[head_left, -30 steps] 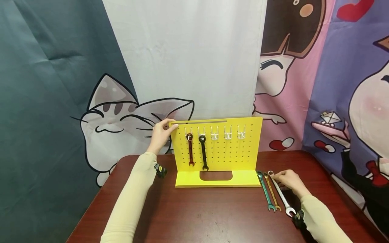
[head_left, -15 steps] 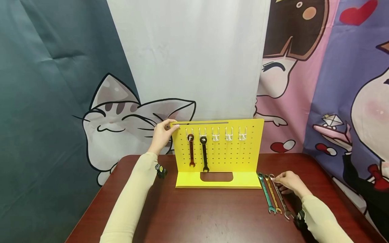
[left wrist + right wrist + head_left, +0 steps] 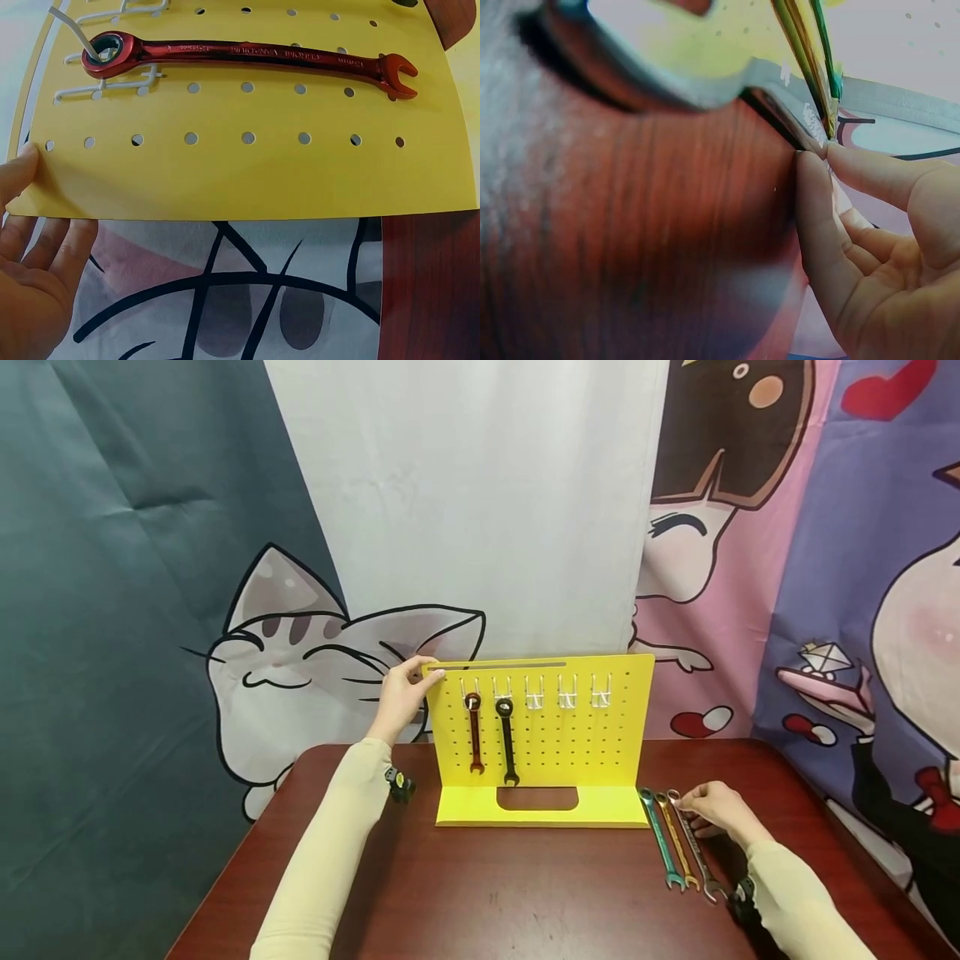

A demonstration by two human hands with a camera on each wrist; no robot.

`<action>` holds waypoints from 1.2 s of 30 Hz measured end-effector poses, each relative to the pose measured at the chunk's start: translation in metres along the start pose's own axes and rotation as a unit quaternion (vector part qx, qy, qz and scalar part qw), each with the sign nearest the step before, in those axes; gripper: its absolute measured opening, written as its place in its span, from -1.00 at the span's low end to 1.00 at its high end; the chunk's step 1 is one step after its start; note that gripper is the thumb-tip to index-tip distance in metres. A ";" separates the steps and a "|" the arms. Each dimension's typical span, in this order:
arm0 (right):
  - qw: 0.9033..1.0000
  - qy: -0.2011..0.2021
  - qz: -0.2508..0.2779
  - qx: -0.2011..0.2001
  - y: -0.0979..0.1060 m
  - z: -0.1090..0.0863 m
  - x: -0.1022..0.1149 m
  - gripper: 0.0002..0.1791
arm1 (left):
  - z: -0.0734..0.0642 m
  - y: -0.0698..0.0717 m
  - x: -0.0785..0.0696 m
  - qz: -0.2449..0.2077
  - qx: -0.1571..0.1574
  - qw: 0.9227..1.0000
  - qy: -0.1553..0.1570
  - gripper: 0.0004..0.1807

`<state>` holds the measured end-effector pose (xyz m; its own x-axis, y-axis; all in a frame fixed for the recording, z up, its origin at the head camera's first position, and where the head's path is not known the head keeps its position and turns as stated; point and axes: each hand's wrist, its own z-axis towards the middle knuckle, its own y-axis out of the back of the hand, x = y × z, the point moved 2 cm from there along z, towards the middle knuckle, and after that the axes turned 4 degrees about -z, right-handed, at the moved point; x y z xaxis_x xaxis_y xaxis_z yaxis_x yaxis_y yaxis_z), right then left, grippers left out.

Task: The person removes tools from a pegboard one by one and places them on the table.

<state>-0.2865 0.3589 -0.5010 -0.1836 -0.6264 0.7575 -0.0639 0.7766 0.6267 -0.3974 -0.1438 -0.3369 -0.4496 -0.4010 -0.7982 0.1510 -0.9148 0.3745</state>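
Note:
My left hand (image 3: 401,697) grips the top left corner of an upright yellow pegboard (image 3: 577,747), thumb in front and fingers behind. A red combination wrench (image 3: 475,739) hangs on its leftmost hook, with a black combination wrench (image 3: 507,743) on the hook beside it. At the right, my right hand (image 3: 718,812) pinches a silver combination wrench (image 3: 699,860) near its ring end, between thumb and forefinger. That wrench looks tilted, and in the right wrist view its open end (image 3: 660,75) is large and blurred. Whether it is lifted off the table I cannot tell.
Left of the silver wrench lie a gold wrench (image 3: 681,847) and a green wrench (image 3: 663,843), close to the board's right foot. Several white wire hooks (image 3: 567,695) line the board's upper part. A printed curtain (image 3: 487,527) hangs behind the brown table (image 3: 525,893).
The silver wrench has tipped in my right hand's pinch and looks darker, its open end shifted slightly left. My left hand stays on the board's corner. The view has shifted slightly.

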 end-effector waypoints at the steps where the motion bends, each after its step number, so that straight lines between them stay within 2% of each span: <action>1: 1.000 0.000 0.000 0.000 0.000 0.000 0.000 -0.75 | 0.000 0.000 0.000 -0.001 0.000 1.000 0.001 -0.68; 13: 1.000 0.015 0.004 0.015 0.006 0.002 -0.003 -0.71 | -0.001 -0.001 0.000 0.007 0.002 1.000 -0.009 -0.67; 18: 1.000 0.023 0.008 0.004 0.008 0.003 0.002 -0.70 | -0.001 0.000 0.000 0.002 -0.001 1.000 -0.003 -0.68; 26: 0.997 0.068 0.003 -0.025 0.011 0.003 0.028 -0.56 | 0.002 0.000 0.000 -0.003 -0.002 1.000 -0.003 -0.68; 31: 0.994 0.110 0.001 -0.019 0.005 0.004 0.045 -0.46 | 0.002 0.000 0.000 -0.004 0.001 1.000 0.001 -0.67; 36: 0.990 0.142 0.011 -0.010 -0.004 0.002 0.061 -0.49 | -0.001 -0.001 -0.001 -0.007 0.002 1.000 0.008 -0.70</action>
<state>-0.2992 0.3177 -0.4570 0.0978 -0.6047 0.7905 -0.0433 0.7909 0.6104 -0.3965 -0.1431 -0.3370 -0.4373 -0.3892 -0.8108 0.1412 -0.9200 0.3655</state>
